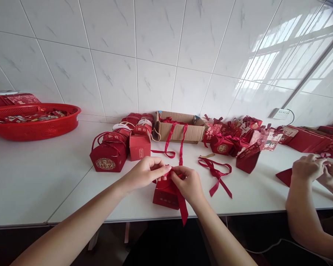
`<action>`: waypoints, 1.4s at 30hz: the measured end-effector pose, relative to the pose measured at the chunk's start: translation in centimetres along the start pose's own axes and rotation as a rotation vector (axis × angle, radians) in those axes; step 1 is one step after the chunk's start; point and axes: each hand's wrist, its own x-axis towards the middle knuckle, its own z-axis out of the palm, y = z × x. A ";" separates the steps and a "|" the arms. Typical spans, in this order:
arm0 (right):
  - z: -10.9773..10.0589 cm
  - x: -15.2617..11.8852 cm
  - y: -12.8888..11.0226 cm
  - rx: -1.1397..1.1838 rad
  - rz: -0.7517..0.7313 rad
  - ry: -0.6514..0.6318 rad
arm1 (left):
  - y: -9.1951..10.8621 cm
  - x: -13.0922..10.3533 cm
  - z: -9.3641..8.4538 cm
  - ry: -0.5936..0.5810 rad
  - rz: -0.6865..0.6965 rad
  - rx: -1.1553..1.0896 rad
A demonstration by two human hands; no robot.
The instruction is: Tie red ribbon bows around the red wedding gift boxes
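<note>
A small red gift box (166,196) stands near the table's front edge, below both hands. My left hand (148,170) pinches a red ribbon at the top of the box. My right hand (189,181) is also closed on the red ribbon (183,208), fingertips almost touching the left ones. One tail of the ribbon hangs down past the box's right side and over the table edge. The exact loop or knot between the fingertips is hidden.
Finished-looking red boxes (107,157) stand left, beside a cardboard carton (180,133) holding ribbons. Loose ribbon (216,170) lies right, before several bow-tied boxes (224,144). A red plastic basket (36,129) sits far left. A co-worker's hands (308,168) work at right.
</note>
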 end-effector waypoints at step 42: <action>-0.3 -0.9 0.8 0.107 -0.100 0.051 | -4.4 1.5 1.5 0.173 0.302 0.166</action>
